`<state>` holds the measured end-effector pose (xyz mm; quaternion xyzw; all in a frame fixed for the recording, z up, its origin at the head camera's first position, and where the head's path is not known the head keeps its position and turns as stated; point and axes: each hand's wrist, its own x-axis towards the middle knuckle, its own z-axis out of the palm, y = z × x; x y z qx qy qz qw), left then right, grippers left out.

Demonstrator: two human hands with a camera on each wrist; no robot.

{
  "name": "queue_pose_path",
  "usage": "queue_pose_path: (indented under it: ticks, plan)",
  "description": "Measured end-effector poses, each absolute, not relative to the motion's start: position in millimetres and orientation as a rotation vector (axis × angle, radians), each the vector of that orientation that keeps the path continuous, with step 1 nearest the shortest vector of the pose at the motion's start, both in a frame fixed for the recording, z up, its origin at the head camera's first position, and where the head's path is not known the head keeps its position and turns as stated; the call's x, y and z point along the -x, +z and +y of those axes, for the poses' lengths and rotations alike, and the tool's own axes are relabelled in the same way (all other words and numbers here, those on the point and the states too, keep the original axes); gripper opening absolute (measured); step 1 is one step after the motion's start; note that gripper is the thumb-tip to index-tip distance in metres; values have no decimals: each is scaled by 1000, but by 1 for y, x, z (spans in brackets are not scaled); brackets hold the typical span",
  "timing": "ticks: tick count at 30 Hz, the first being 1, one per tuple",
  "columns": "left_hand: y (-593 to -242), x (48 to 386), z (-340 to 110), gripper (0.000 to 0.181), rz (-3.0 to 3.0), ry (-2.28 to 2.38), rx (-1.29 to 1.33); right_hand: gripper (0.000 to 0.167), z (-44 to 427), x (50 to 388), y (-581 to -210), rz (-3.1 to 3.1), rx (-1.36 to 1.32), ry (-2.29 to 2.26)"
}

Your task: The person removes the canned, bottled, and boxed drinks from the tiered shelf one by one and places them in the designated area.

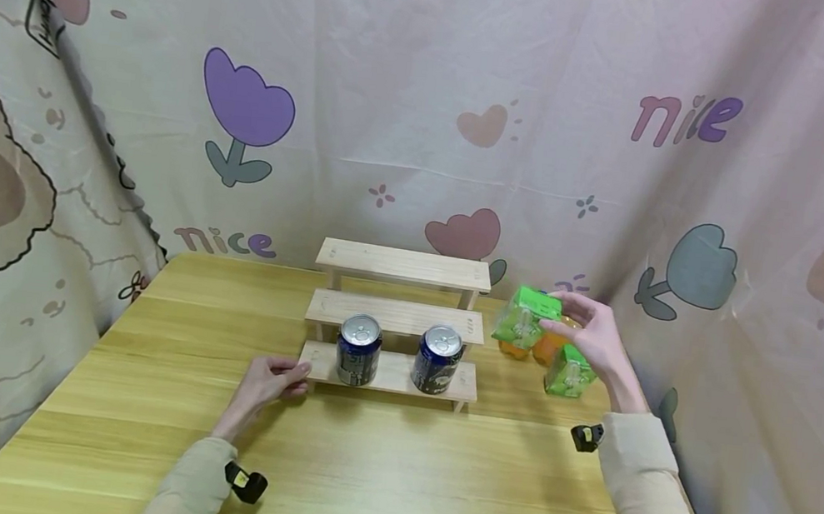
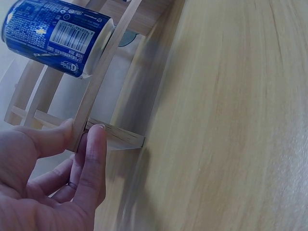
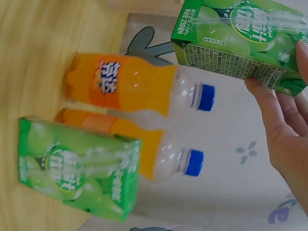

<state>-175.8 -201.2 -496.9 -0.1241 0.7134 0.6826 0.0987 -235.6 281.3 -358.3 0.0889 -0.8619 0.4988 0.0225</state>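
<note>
My left hand (image 1: 272, 383) pinches the left end of the lowest tier of a small wooden three-step shelf (image 1: 403, 266), thumb on top and fingers below in the left wrist view. Two dark blue drink cans, a left can (image 1: 358, 352) and a right can (image 1: 437, 362), stand upright on that tier. My right hand (image 1: 589, 330) grips a green juice carton (image 1: 526, 318), raised off the table right of the shelf. Another green carton (image 3: 77, 168) stands on the table, close to two orange soda bottles (image 3: 122, 82) with blue caps.
The wooden table (image 1: 389, 472) reaches a printed cloth backdrop (image 1: 398, 105) behind the shelf, with more cloth at both sides. The shelf's middle tier (image 1: 391, 314) and top tier hold no objects. The bottles stand behind the raised carton in the head view.
</note>
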Motion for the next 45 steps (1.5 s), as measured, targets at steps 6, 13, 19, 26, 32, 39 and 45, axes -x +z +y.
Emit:
queue_pose_path:
  ticks: [6,13,19,26,32,39,45]
  plan:
    - [-498,176,-202,40,2115,2019,368,53,290,235,-366,-2716,-284,1525]
    - [-498,175,-201,41,2124,2009,376,51,298,238,-378,-2784,-299,1417]
    - [-498,175,-201,40,2136,2002,368,49,302,241,-387,-2827,-312,1354]
    - [-498,173,-201,39,2161,1986,327,45,302,243,-394,-2835,-373,1326]
    - [-498,173,-202,39,2173,1986,316,47,303,244,-400,-2843,-408,1307]
    - [-499,174,-203,39,2166,1993,309,48,302,246,-405,-2870,-413,1274]
    - [-499,175,-204,40,2159,1991,310,45,303,252,-411,-2877,-461,1230]
